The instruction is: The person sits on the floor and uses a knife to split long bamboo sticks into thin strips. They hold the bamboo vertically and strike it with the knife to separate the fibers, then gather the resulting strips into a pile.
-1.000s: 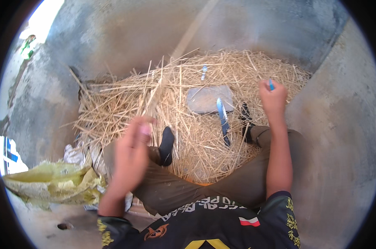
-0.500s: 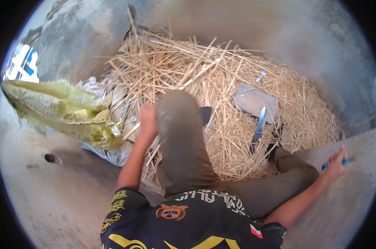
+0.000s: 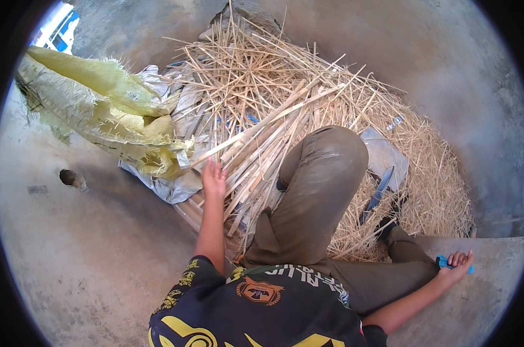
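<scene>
My left hand (image 3: 214, 180) reaches in beside a heap of long, pale bamboo-like strips (image 3: 265, 153). Its fingers look loosely spread at the strip ends, and no strip is plainly gripped. Out at the far right, my right hand (image 3: 461, 261) is closed round a small teal object (image 3: 443, 261), which shows at both sides of the fist; its kind I cannot make out. A dark knife blade (image 3: 379, 194) lies on the shavings beyond my bent leg, its tip resting against a flat grey slab (image 3: 392, 157).
Thin shavings (image 3: 438, 191) cover the right side up to the concrete wall (image 3: 476, 104). A frayed yellow sack (image 3: 94, 95) lies at left. My raised knee (image 3: 337, 150) stands between strips and knife. The concrete floor (image 3: 100, 254) has a small hole (image 3: 68, 177).
The view has shifted. My raised knee has swung right, uncovering more strips. My left hand, formerly beside the knee, is now apart from it. My right hand has come down nearer my lower leg.
</scene>
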`<move>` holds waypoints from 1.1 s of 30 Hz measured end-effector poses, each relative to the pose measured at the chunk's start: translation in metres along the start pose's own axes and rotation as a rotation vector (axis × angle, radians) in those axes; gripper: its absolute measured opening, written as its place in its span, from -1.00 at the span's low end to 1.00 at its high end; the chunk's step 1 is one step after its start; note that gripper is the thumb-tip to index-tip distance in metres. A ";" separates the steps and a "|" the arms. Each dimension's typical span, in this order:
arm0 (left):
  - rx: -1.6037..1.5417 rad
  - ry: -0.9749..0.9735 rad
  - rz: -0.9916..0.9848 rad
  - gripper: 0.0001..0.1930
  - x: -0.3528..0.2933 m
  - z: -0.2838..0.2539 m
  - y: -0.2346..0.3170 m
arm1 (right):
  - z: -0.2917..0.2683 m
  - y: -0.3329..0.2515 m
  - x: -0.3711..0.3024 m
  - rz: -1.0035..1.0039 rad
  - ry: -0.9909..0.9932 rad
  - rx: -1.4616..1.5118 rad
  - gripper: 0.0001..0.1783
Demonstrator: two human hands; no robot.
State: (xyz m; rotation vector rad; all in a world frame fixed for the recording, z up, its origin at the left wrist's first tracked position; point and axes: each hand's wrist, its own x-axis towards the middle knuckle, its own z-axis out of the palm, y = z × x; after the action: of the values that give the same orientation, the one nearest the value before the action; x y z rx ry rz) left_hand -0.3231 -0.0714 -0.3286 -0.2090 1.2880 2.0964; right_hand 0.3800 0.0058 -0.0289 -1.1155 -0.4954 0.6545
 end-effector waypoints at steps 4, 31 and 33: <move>-0.122 0.133 0.116 -0.62 0.035 0.017 0.033 | -0.019 0.007 -0.001 0.020 0.042 0.046 -0.48; -0.329 0.396 0.248 -0.71 0.038 -0.077 0.098 | -0.011 0.004 -0.013 0.017 0.052 0.020 -0.52; -0.288 0.481 0.180 -0.71 0.034 -0.081 0.080 | -0.010 0.003 -0.014 0.011 0.048 0.011 -0.51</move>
State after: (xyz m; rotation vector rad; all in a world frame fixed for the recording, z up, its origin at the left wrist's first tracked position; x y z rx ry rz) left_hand -0.4137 -0.1475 -0.3258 -0.7892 1.2957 2.4806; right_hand 0.3756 -0.0092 -0.0362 -1.1214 -0.4441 0.6376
